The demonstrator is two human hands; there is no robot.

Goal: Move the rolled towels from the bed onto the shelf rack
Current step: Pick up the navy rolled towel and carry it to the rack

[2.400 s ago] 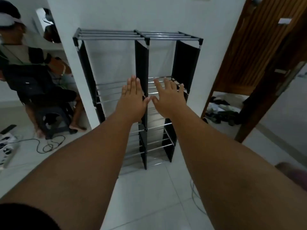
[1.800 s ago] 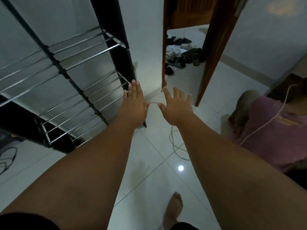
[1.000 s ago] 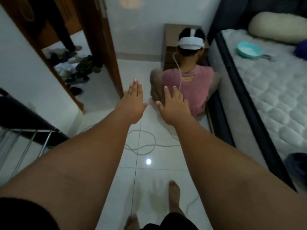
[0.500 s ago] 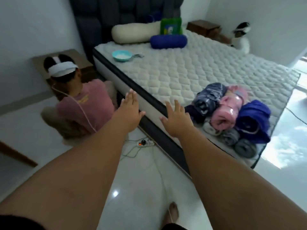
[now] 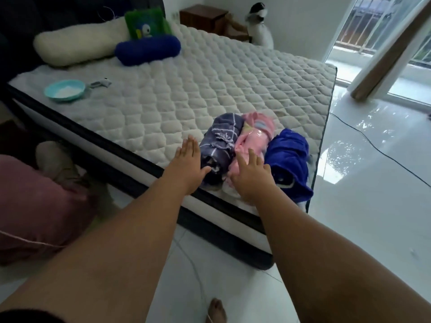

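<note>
1. A quilted white mattress [image 5: 186,94] fills the far half of the view. Its dark-piped edge runs from far left to near right, with glossy white floor tiles beyond it.
2. The towels sit at the near right corner of the bed: a grey-purple checked rolled towel [image 5: 221,134], a pink rolled towel [image 5: 251,136] and a royal-blue rolled towel [image 5: 286,155] lie side by side. They rest on paler rolls that are mostly hidden. The shelf rack is out of view.
3. The left hand [image 5: 189,164] is flat, fingers straight, just beside the near end of the checked roll. The right hand [image 5: 250,176] is spread over the near end of the pink roll. Neither holds anything, and contact cannot be judged.
4. A good pick-up would likely clamp one roll from both sides or both ends. That way it keeps its shape and the neighbours stay put.
5. The blue roll overhangs the right mattress edge, so a sideways nudge could tip it onto the floor.
6. Open floor lies to the right, crossed by a thin dark cable [image 5: 373,145]. To the near left, a seated person in a pink shirt [image 5: 35,206] narrows the way.
</note>
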